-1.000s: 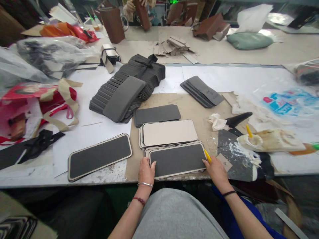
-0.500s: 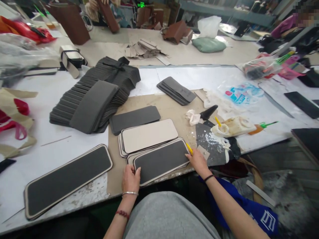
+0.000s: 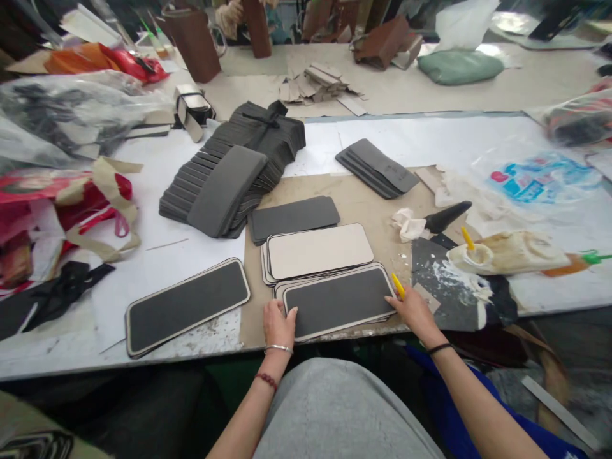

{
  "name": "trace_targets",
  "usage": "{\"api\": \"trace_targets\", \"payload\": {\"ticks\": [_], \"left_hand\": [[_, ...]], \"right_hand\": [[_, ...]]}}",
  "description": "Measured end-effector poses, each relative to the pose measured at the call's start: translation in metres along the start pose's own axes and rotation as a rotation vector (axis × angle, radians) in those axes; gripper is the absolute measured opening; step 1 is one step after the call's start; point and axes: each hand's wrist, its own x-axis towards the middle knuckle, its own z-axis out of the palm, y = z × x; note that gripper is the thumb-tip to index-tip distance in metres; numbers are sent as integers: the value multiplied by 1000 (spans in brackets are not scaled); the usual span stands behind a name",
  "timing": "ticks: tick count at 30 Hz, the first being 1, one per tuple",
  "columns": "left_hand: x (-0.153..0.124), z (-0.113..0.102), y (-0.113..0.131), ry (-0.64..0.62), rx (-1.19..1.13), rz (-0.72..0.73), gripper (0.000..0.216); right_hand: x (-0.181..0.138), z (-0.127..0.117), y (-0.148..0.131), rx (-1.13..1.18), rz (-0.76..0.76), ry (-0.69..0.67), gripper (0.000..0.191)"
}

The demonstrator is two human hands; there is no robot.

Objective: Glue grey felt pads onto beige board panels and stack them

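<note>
Near the table's front edge lies a dark grey rounded panel with a pale border [image 3: 339, 301], on top of a stack of similar pieces. My left hand [image 3: 280, 326] grips its left end, thumb on top and fingers at the side. At the right end, the fingertips of my right hand [image 3: 415, 311] touch the panel while also holding a yellow stick-like tool [image 3: 398, 285], whose lower part is hidden. Just behind is a stack of beige rounded panels [image 3: 320, 250]. Another bordered dark panel [image 3: 189, 307] rests to the left, on at least one more piece.
Behind are a large fanned stack of dark grey pieces [image 3: 227, 188] and a smaller dark stack [image 3: 375, 169]. To the right, a whitish bottle [image 3: 526, 250] lies beside a glue-smeared dark sheet [image 3: 437, 306]. Plastic bags [image 3: 81, 108] lie at left. Another person's hand [image 3: 229, 18] shows at the far side.
The view has swung left, so everything sits further right in the picture. Both hands keep the same places at the panel's ends.
</note>
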Motion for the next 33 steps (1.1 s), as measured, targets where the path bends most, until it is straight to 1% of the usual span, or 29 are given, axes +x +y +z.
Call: {"api": "trace_targets", "payload": {"ticks": [3,5,8,11,13,16,19,22,24,26,28,33], "left_hand": [[1,1,0,-20,-5,-47,28],[1,0,1,-42,2,-69,25],[3,-2,1,-71,9,-84,22],[6,-3,0,-99,7,-86,24],[8,-4,0,-112,-1,-74,27],[10,-6,0,-103,-19,-59,28],[9,-9,3,-93,-29,-73,27],[8,-10,4,-74,-30,-76,27],[7,-11,3,-56,-36,-49,26],[6,-11,2,-40,-38,-29,26],[4,-11,0,-20,-47,-40,25],[1,-14,-2,-4,-140,-118,25]], "right_hand": [[1,-1,-1,-18,-27,-6,31],[0,-4,-4,-27,-30,-14,30],[-5,-10,-10,-39,-1,-36,29],[-11,-16,-15,-23,50,-69,29],[-12,-18,-16,7,55,-79,27],[-10,-22,-12,70,17,-64,26],[-8,-25,-7,161,-46,-53,25],[-7,-25,-2,266,-126,-95,22],[-5,-24,-1,308,-148,-134,20],[-5,-23,-1,316,-158,-157,21],[-6,-22,-3,304,-178,-163,23],[-19,-24,-8,244,-248,-109,35]]}}
